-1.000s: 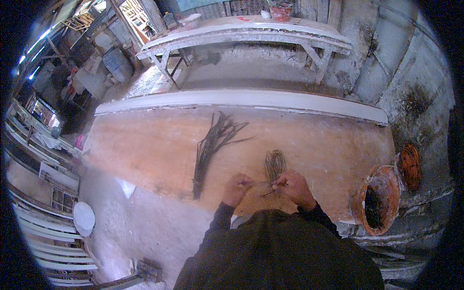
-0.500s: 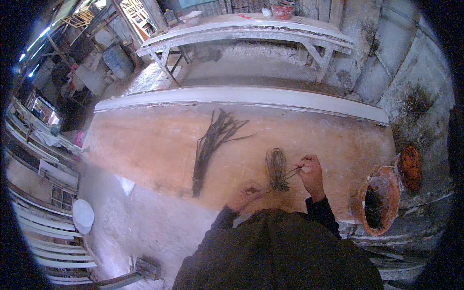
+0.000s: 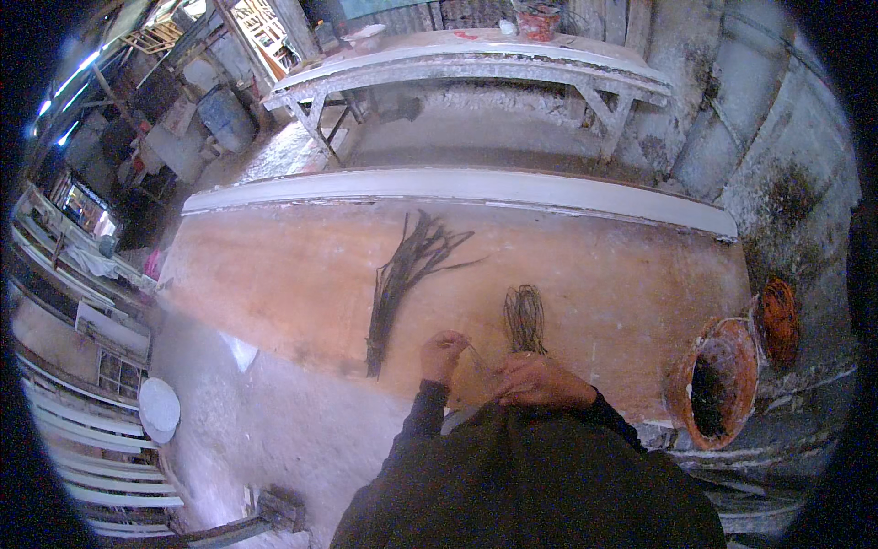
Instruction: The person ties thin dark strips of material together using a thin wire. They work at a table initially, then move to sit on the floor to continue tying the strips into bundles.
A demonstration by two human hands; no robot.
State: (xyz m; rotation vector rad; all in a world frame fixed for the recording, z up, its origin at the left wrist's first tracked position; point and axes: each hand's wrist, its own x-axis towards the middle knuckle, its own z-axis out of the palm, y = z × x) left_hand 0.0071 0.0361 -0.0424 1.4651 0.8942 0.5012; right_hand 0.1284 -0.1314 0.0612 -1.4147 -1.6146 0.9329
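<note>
A thin dark strand [image 3: 477, 355] runs between my two hands over the near edge of the wooden table. My left hand [image 3: 443, 357] is closed in a pinch on one end of it. Near the strand's other end, my right hand [image 3: 546, 381] lies across with its fingers closed, though what they grip is partly hidden. Just beyond my right hand rests a small bundle of looped dark strands [image 3: 524, 318]; its lower end is covered by the hand. Left of both hands lies a longer bundle of dark flat strips [image 3: 395, 288], fanned out at its far end.
The tan tabletop [image 3: 265, 274] has a white moulded strip [image 3: 457, 185] along its far edge. At the right stand an orange bucket [image 3: 677, 393] and a coil of orange cord [image 3: 778, 320]. A white-stained bench [image 3: 476, 69] stands farther back.
My right hand has moved down and left, across the lower end of the looped bundle. My left hand has risen slightly and shifted left, with the strand still in its fingers.
</note>
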